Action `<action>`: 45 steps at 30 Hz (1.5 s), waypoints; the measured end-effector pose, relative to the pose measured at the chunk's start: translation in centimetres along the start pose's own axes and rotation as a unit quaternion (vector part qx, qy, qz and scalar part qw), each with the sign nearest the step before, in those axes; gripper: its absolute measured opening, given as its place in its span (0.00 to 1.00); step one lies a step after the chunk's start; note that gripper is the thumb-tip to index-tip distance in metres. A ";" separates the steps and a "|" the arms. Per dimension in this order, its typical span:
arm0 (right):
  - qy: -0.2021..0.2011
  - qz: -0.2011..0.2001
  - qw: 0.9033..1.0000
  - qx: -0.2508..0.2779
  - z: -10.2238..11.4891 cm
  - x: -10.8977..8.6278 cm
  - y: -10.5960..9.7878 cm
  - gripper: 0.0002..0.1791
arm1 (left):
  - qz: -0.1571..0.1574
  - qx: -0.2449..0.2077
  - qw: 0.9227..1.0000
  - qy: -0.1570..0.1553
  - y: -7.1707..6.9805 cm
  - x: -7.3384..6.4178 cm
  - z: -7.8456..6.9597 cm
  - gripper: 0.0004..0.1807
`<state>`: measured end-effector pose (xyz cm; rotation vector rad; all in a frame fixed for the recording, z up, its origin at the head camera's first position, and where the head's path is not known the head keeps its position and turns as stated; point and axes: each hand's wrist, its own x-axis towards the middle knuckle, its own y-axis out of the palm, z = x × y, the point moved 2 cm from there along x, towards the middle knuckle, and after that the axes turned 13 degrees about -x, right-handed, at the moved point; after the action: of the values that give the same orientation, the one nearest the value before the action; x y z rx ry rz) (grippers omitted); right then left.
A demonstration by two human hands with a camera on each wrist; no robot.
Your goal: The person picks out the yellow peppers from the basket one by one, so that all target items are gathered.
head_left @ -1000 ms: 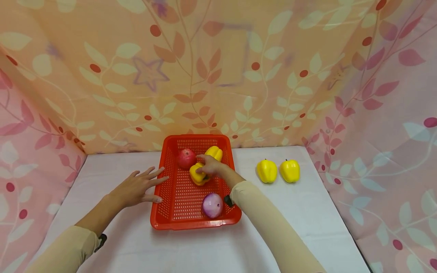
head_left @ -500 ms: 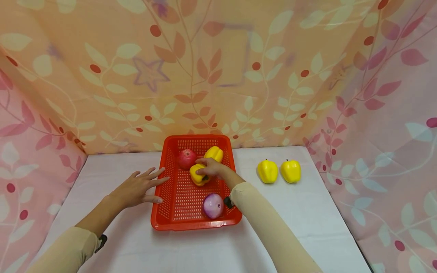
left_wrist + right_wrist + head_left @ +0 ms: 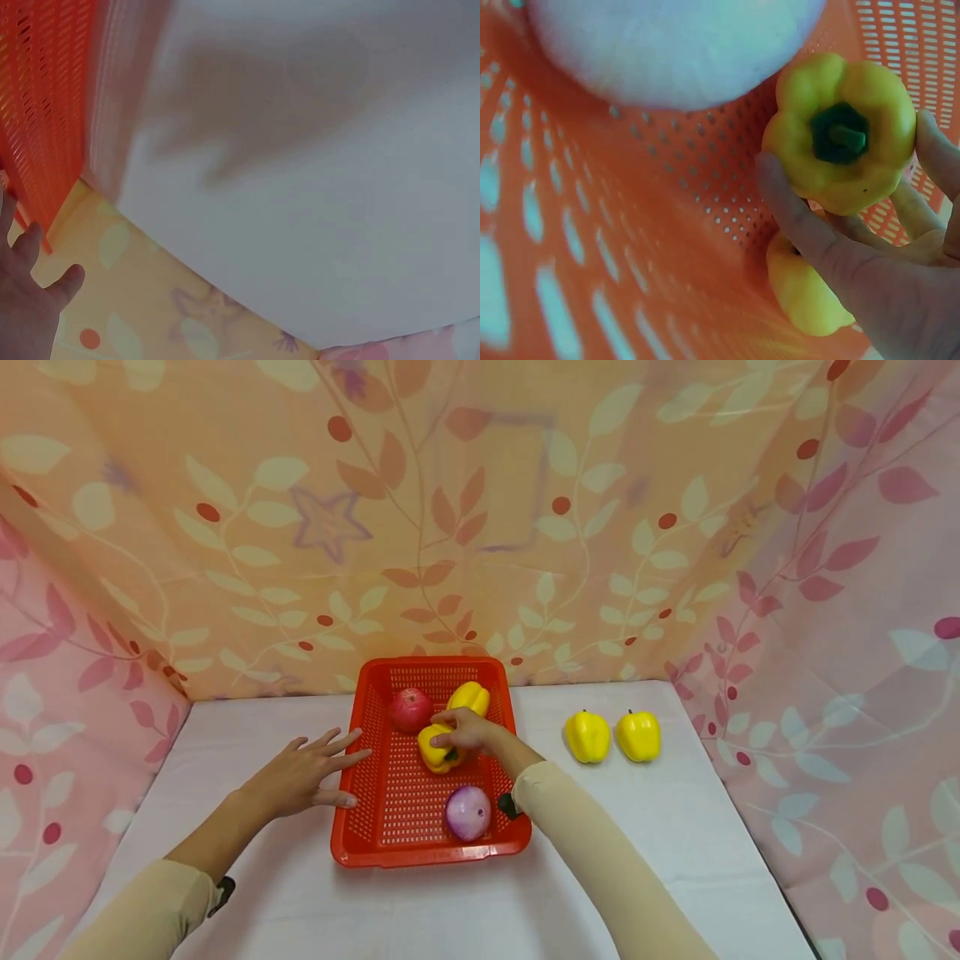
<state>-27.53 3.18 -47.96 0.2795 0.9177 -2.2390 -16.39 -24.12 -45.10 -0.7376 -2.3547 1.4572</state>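
Observation:
A red perforated plastic basket point(image 3: 397, 857) stands on the white table. Inside it, my right hand point(image 3: 474, 731) grips a yellow bell pepper point(image 3: 435, 752), fingers and thumb on opposite sides. The right wrist view shows this bell pepper point(image 3: 889, 97) with its green stem toward the camera. Behind it in the basket lies a second yellow bell pepper point(image 3: 470, 695). Beside that is a red round fruit point(image 3: 410, 710), and a purple onion point(image 3: 468, 814) sits at the near right. My left hand point(image 3: 303, 774) is spread at the basket's left rim, holding nothing.
Two more yellow bell peppers point(image 3: 587, 737) stand on the table point(image 3: 600, 843) to the right of the basket. A patterned curtain point(image 3: 420, 527) rises along the back edge of the table and at both sides.
The right hand has tipped the gripped bell pepper slightly, so its green stem shows more, and it sits a little nearer. The left hand stays in place.

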 end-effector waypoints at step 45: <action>-0.018 -0.068 0.997 -0.016 -8.8 -16.6 -13.6 0.37 | -0.001 -0.001 1.000 0.006 0.1 -0.1 0.0 0.42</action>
<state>-24.96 24.78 -39.89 0.1664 0.9777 -2.3423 -16.30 -24.20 -45.17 -0.7417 -2.3473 1.4465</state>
